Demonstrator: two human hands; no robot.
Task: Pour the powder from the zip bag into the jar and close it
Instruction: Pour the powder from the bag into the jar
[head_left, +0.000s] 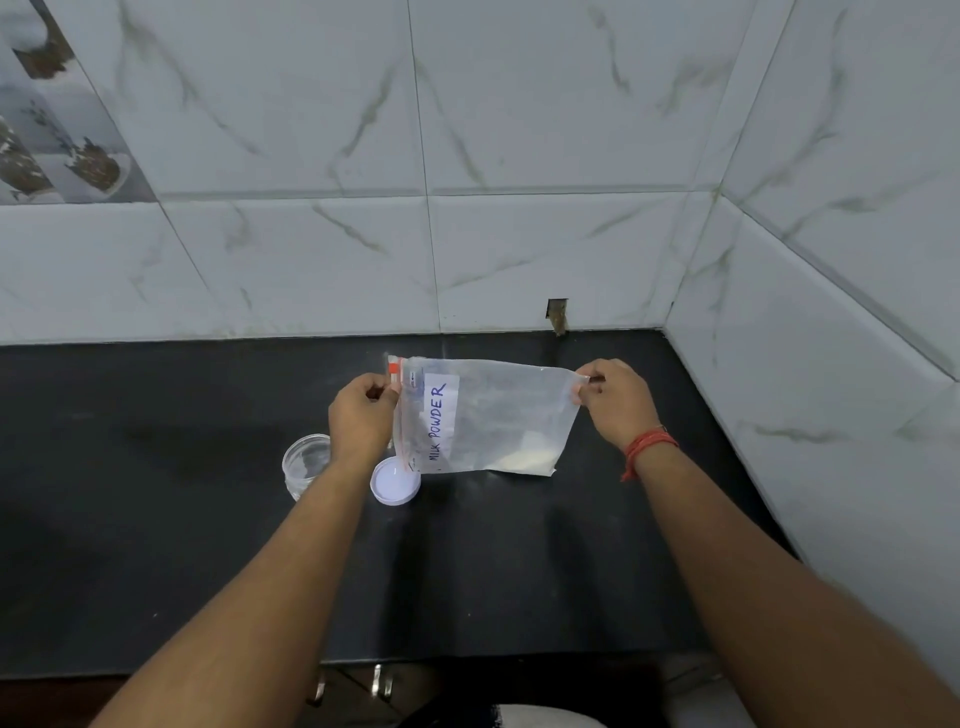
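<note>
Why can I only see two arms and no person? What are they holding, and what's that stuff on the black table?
The camera sits on the person's head and looks down, so you see what they see: only their own arms reaching forward. There is just this one picture.

The left hand and the right hand are holding up a clear zip bag, one hand pinching each end. The left hand is at the end with the orange zip slider. A label on the bag says "MILK POWDER", and a little pale powder sits in its lower corner.

Below, on the black counter, stands a small clear jar with its top open, partly hidden behind the left arm. Its white lid lies beside it. Behind the counter is a tiled wall. The powder has not gone into the jar yet.
</note>
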